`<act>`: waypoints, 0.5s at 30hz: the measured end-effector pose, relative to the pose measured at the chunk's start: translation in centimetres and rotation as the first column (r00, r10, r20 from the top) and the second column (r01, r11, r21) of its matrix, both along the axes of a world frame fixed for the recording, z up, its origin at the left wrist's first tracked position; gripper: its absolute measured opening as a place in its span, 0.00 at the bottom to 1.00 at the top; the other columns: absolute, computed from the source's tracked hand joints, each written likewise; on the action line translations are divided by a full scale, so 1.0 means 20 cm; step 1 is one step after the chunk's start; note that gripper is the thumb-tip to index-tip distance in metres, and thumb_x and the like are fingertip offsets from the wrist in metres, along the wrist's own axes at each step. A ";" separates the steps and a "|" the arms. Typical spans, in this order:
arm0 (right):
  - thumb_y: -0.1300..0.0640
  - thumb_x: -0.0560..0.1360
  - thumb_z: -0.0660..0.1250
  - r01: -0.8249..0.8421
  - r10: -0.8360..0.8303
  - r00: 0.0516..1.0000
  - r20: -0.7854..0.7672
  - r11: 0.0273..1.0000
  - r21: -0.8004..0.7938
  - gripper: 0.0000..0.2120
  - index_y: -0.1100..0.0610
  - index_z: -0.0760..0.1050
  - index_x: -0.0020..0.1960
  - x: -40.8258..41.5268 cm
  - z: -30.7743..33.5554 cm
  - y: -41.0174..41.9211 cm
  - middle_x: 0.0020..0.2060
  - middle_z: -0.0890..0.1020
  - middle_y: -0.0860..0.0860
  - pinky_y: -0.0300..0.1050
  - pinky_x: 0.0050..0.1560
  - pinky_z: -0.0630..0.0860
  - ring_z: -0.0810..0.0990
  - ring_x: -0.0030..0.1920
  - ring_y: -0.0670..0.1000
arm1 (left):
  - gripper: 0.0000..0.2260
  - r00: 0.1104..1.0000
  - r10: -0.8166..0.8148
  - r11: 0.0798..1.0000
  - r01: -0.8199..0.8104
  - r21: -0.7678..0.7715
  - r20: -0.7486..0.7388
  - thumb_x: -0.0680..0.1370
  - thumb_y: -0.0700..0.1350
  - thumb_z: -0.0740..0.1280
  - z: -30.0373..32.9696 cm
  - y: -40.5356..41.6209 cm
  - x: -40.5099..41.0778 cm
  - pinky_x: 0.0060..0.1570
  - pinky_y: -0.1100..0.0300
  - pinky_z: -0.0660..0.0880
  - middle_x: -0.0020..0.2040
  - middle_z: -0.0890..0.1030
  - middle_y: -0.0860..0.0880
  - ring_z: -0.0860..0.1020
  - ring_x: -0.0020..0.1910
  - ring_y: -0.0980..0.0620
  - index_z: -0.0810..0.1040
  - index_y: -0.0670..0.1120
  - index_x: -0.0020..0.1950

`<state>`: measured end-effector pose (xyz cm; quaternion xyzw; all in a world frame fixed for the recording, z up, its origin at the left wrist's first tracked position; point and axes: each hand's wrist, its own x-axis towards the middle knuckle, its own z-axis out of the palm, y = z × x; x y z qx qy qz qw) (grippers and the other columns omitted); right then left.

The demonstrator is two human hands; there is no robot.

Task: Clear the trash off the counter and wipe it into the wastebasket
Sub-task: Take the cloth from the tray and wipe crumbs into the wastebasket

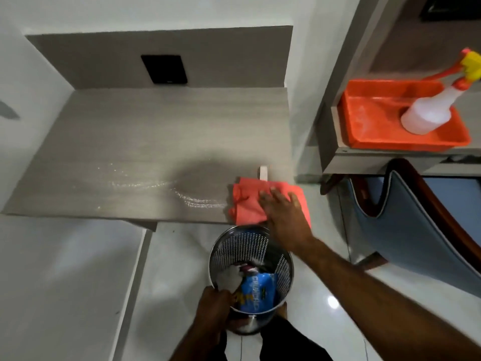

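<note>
- Grey wood-grain bench (145, 142) carries a wet streak (166, 188) near its front edge.
- Right hand (283, 214): fingers (268, 198) spread flat, pressing an orange cloth (247, 204) at the bench's front right corner.
- Left hand (213, 306): fingers closed on the rim of the perforated metal wastebasket (234, 246), held below the edge.
- Blue snack bag (257, 290) lies inside.
</note>
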<state>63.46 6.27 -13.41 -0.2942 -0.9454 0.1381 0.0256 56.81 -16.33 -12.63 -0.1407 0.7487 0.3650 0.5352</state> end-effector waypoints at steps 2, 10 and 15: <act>0.59 0.63 0.73 -0.025 0.025 0.999 -0.034 1.000 -0.007 0.31 0.56 0.75 0.66 0.12 0.00 -0.22 0.65 0.79 0.54 0.66 0.66 0.67 0.74 0.69 0.59 | 0.13 1.000 -0.016 1.000 0.017 -0.011 0.022 0.77 0.36 0.67 0.02 0.00 0.06 0.41 0.42 0.85 0.56 0.81 0.32 0.85 0.48 0.34 0.77 0.34 0.60; 0.68 0.68 0.69 0.191 -0.273 0.906 -0.325 0.946 -0.261 0.22 0.59 0.78 0.61 0.16 0.15 -0.38 0.50 0.85 0.57 0.51 0.50 0.81 0.85 0.47 0.58 | 0.06 0.999 -0.021 1.000 0.021 -0.020 -0.024 0.78 0.35 0.67 0.09 -0.04 0.04 0.36 0.44 0.85 0.45 0.84 0.35 0.86 0.38 0.39 0.79 0.36 0.53; 0.57 0.73 0.64 0.441 -0.403 0.824 -0.398 0.898 0.004 0.20 0.51 0.71 0.65 -0.13 0.41 0.02 0.45 0.85 0.57 0.49 0.34 0.77 0.83 0.37 0.61 | 0.08 0.997 0.074 0.997 -0.073 0.029 -0.035 0.75 0.39 0.74 0.16 -0.05 -0.16 0.45 0.34 0.83 0.43 0.86 0.35 0.86 0.42 0.36 0.83 0.36 0.50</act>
